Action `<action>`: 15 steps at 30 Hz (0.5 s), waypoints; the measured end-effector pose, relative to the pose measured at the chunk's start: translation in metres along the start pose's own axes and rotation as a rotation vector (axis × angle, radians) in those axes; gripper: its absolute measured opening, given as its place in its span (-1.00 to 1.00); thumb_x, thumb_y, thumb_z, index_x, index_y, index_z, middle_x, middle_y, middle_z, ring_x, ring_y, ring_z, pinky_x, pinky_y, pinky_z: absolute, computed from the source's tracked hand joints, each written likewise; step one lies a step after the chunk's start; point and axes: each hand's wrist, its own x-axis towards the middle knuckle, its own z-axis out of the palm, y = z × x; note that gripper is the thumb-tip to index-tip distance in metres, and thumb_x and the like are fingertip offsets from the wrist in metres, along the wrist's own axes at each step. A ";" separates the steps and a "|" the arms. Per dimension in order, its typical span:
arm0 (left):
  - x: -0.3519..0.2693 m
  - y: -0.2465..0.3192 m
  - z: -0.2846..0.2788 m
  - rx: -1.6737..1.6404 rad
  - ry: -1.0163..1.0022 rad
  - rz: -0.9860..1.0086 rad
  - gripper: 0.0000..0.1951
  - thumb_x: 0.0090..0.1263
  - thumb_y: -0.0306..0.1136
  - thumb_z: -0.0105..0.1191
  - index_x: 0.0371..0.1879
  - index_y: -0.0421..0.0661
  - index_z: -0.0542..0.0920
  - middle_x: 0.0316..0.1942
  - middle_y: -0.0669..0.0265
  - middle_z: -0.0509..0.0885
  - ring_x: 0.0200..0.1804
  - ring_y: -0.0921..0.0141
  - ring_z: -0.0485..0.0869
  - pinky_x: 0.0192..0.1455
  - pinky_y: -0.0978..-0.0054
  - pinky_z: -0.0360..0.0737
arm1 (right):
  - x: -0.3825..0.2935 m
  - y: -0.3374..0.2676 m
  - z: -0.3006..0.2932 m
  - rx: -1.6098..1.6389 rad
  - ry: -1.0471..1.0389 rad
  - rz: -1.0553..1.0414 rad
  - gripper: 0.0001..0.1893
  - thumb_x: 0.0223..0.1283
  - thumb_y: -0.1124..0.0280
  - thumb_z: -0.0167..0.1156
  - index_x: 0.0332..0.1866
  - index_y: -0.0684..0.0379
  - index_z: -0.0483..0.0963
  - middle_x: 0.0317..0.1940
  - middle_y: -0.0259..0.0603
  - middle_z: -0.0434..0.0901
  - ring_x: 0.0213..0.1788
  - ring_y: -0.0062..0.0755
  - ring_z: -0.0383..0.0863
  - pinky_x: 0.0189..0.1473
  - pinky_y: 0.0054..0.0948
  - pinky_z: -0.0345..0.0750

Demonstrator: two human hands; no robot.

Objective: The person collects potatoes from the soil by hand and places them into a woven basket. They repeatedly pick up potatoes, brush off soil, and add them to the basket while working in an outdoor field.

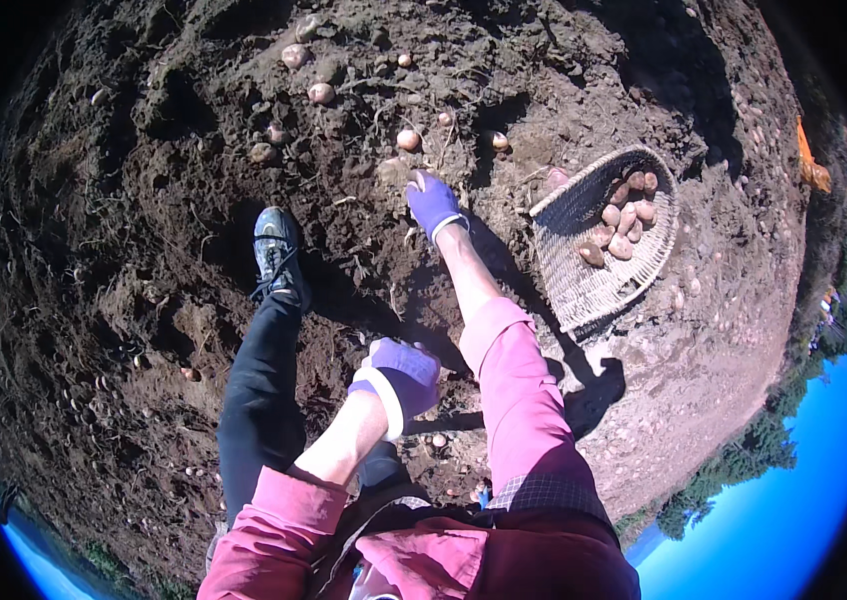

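Observation:
Purple gloves with pale cuffs cover both my hands. My right hand (432, 201) reaches to the soil with curled fingers, just below a clod and a potato (407, 139); whether it grips something cannot be made out. Nearer my body, my left hand (402, 373) is bent into a fist-like shape, its palm and fingers hidden from view. To the right, a woven scoop-shaped basket (566, 289) rests tilted on the ground, with several reddish potatoes (620, 247) inside. Beyond my right hand lie another potato (499, 141) and a small one (445, 118).
Loose, lumpy soil (348, 247) with roots surrounds my shoe (276, 251) at the left. More potatoes (294, 56) are scattered at the upper left. An orange object (812, 161) lies at the far right, near trees (750, 454).

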 end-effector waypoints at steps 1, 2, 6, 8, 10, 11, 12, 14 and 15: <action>-0.003 -0.001 -0.012 0.048 0.177 0.029 -0.64 0.29 -0.04 0.04 -0.24 -0.10 0.67 -0.25 0.15 0.72 -0.18 0.18 0.73 -0.15 0.17 0.60 | 0.037 -0.017 0.003 -0.245 0.039 -0.114 -0.54 0.29 0.14 0.08 0.18 0.21 0.46 -0.09 0.08 0.66 -0.03 -0.04 0.68 0.06 -0.26 0.60; 0.000 -0.009 -0.028 -0.021 0.128 0.082 -0.66 0.28 -0.05 0.05 -0.25 -0.08 0.67 -0.26 0.16 0.72 -0.20 0.19 0.72 -0.16 0.19 0.59 | 0.066 -0.032 0.009 -0.273 -0.119 -0.012 -0.47 0.20 0.10 0.17 0.19 0.22 0.44 -0.03 0.10 0.64 0.04 -0.02 0.64 0.12 -0.24 0.57; 0.012 -0.074 -0.090 -0.128 0.086 0.014 -0.71 0.26 -0.10 0.06 -0.28 -0.05 0.67 -0.29 0.16 0.72 -0.22 0.19 0.72 -0.21 0.18 0.58 | 0.080 -0.041 0.055 -0.819 -0.417 0.198 -0.05 -0.02 -0.14 0.37 0.44 0.09 0.15 0.33 0.09 0.32 0.24 0.06 0.51 0.14 -0.04 0.56; 0.016 -0.091 -0.103 -0.311 0.156 -0.047 -0.72 0.25 -0.11 0.09 -0.32 -0.08 0.64 -0.31 0.12 0.71 -0.23 0.16 0.71 -0.22 0.16 0.59 | 0.042 -0.019 0.080 -0.867 -0.536 0.177 0.00 -0.03 -0.19 0.35 0.48 0.07 0.09 0.36 0.16 0.25 0.21 0.12 0.52 0.15 -0.03 0.56; 0.018 -0.104 -0.102 -0.478 0.132 0.073 -0.68 0.22 -0.09 0.12 -0.32 -0.13 0.63 -0.34 0.07 0.70 -0.28 0.12 0.70 -0.21 0.18 0.59 | -0.005 0.006 0.100 -0.603 -0.583 0.348 -0.06 -0.01 -0.04 0.37 0.47 0.02 0.10 0.36 0.11 0.21 0.19 0.06 0.53 0.16 -0.06 0.55; 0.021 -0.107 -0.098 -0.452 0.077 0.074 -0.66 0.23 -0.07 0.11 -0.28 -0.12 0.64 -0.34 0.08 0.69 -0.27 0.12 0.70 -0.19 0.18 0.59 | -0.025 0.018 0.103 -0.337 -0.534 0.444 -0.09 -0.09 0.08 0.46 0.42 0.03 0.17 0.24 0.07 0.34 0.07 -0.09 0.60 0.12 -0.15 0.56; 0.023 -0.108 -0.094 -0.457 0.096 0.059 -0.65 0.24 -0.05 0.11 -0.26 -0.11 0.64 -0.34 0.08 0.69 -0.25 0.11 0.70 -0.17 0.18 0.59 | -0.044 0.023 0.108 0.026 -0.450 0.563 -0.12 -0.10 0.17 0.48 0.38 0.04 0.21 0.14 -0.01 0.43 0.02 -0.18 0.60 0.08 -0.24 0.57; 0.031 -0.104 -0.086 -0.404 0.094 -0.006 -0.64 0.28 -0.02 0.11 -0.24 -0.09 0.64 -0.30 0.09 0.69 -0.22 0.09 0.69 -0.16 0.13 0.59 | -0.070 0.030 0.103 0.541 -0.216 0.703 -0.26 -0.02 0.37 0.48 0.31 0.10 0.30 -0.20 -0.27 0.57 -0.16 -0.46 0.57 -0.05 -0.53 0.55; 0.035 -0.103 -0.083 -0.450 0.156 0.011 -0.66 0.29 -0.04 0.12 -0.22 -0.09 0.63 -0.25 0.06 0.68 -0.22 0.08 0.69 -0.17 0.11 0.58 | -0.077 0.031 0.096 0.881 -0.106 0.697 -0.43 0.10 0.44 0.40 0.24 0.17 0.38 -0.25 -0.32 0.60 -0.24 -0.51 0.58 -0.08 -0.60 0.53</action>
